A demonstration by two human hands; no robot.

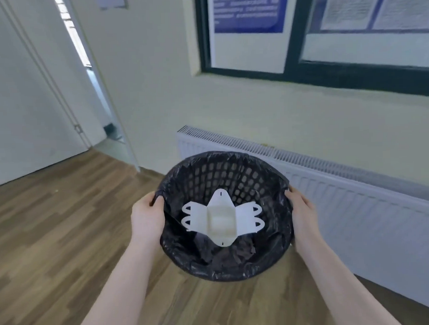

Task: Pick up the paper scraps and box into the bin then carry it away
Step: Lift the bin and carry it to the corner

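Note:
A round mesh bin (227,273) lined with a black plastic bag hangs in the air above the wooden floor, tilted toward me. Inside it lies a white unfolded cardboard box (221,216) with looped flaps spread out. Crumpled black bag folds fill the bottom; I make out no paper scraps. My left hand (147,217) grips the bin's left rim, thumb hooked over the edge. My right hand (301,211) grips the right rim.
A long white radiator (331,190) runs along the wall on the right, close behind the bin. An open doorway (102,112) with a white door (24,96) lies ahead on the left. A dark-framed window (327,68) with posters sits above.

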